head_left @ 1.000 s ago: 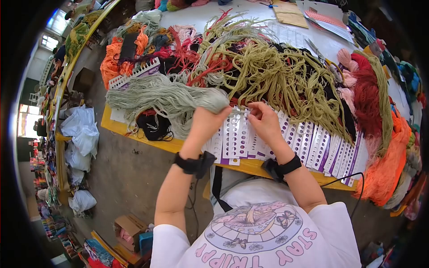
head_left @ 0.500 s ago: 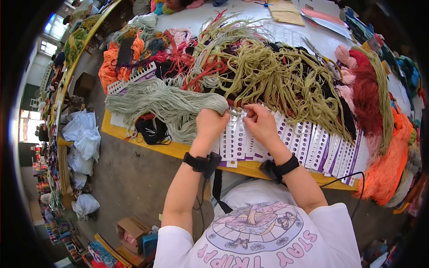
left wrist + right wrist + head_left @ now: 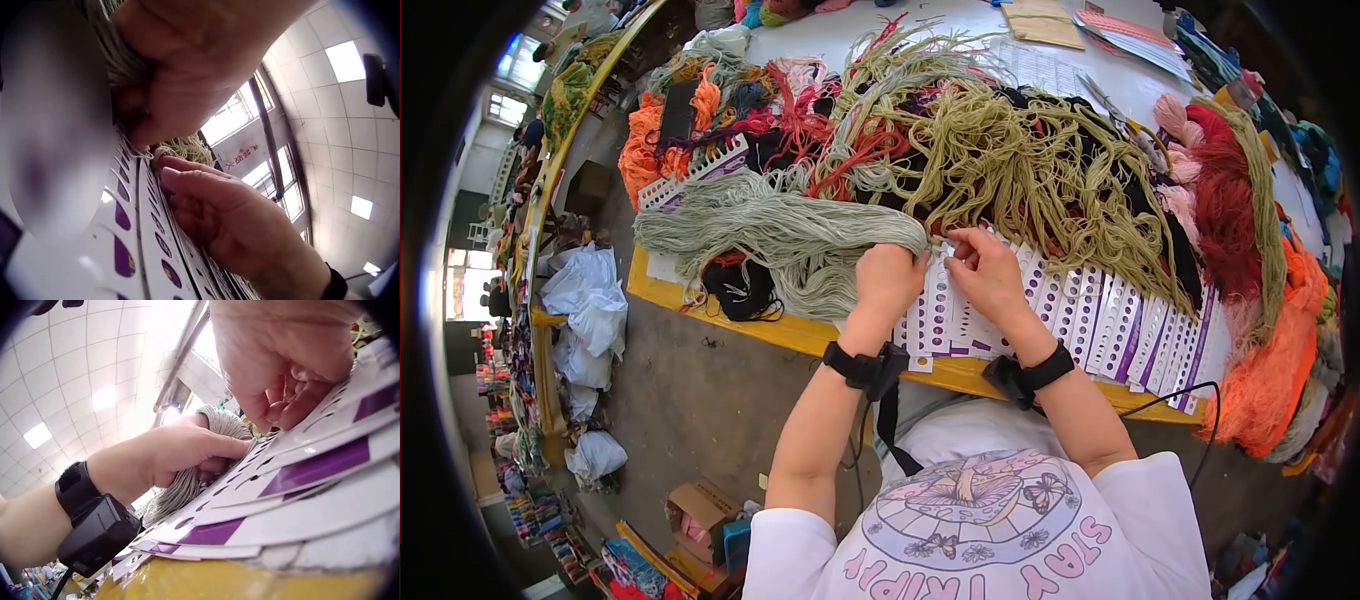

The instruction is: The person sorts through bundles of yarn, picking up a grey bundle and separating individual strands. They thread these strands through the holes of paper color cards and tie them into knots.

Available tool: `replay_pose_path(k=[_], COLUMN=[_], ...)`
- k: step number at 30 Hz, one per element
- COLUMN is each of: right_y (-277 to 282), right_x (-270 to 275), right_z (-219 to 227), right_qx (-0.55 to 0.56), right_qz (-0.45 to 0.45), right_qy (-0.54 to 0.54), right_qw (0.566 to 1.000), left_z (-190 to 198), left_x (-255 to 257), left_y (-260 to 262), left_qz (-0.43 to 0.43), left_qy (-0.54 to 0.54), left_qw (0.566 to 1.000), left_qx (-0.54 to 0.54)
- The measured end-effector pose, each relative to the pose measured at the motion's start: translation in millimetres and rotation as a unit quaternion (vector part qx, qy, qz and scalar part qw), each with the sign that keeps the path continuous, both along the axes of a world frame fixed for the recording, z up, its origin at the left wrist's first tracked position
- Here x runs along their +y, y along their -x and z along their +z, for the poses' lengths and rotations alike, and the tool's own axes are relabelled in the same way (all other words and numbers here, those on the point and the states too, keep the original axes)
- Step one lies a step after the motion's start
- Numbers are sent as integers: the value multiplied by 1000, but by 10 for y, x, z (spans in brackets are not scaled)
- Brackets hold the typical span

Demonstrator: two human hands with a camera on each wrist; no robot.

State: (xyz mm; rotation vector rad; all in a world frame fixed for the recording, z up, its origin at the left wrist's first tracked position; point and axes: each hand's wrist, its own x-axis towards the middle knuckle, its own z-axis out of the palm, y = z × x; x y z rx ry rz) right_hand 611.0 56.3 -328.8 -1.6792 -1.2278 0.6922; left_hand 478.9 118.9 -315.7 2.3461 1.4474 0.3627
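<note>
A thick grey-green yarn skein (image 3: 785,228) lies across the left part of the table. My left hand (image 3: 888,283) grips its looped right end, with the thumb toward the right hand. My right hand (image 3: 988,278) is just beside it, thumb and forefinger pinched together at the top ends of white-and-purple punched cards (image 3: 937,310). In the left wrist view, a pale strand of yarn (image 3: 145,154) runs between the two hands, close over the card holes. The right wrist view has the right fingertips (image 3: 289,415) right at a card's edge, the other fingers curled; the strand's tip is hidden.
Behind the hands spreads a tangled heap of olive yarn (image 3: 1000,150). Black yarn (image 3: 740,288) hangs near the table's yellow edge (image 3: 790,335). Scissors (image 3: 1105,100) lie at the back right, with dark red yarn (image 3: 1228,225) and orange yarn (image 3: 1275,350) draped farther right.
My left hand has shifted slightly right with the skein's looped end, closer to the right hand. The right hand has stayed nearly in place, still pinching at the card tops.
</note>
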Motion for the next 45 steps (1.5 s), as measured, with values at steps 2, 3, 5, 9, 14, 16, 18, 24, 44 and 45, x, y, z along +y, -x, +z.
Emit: replay_pose_path(k=[2, 3, 5, 9, 14, 16, 18, 24, 44, 45], right_y=[-9, -16, -15, -25, -22, -20, -12, -15, 106, 125], right_x=[-4, -10, -14, -7, -8, -12, -1, -7, -128, -140], right_z=[7, 5, -3, -11, -18, -6, -9, -30, 581, 647], right_qx=[-1, -3, -8, -5, -2, -1, -3, -6, 340, 384], right_qz=[2, 2, 2, 3, 8, 10, 11, 9, 22, 12], right_qy=[4, 0, -7, -8, -4, -3, -6, -5, 45, 55], right_qw=[1000, 1000, 1000, 1000, 1000, 1000, 1000, 1000, 939, 922], left_z=[-1, 0, 21, 154, 225, 263, 139, -39, 718, 789], left_x=[55, 90, 180, 402, 538, 330, 167, 121, -165, -199], left_y=[77, 128, 232, 459, 526, 421, 259, 141, 185, 177], left_qz=[-36, -55, -31, 122, 51, 8, -36, -90, 19, 19], left_qy=[-30, -43, -73, -39, 106, 159, 113, -57, 506, 482], left_qw=[999, 997, 994, 989, 904, 927, 982, 994, 633, 654], left_qx=[22, 33, 76, 68, -411, -340, -149, 27, -585, -583])
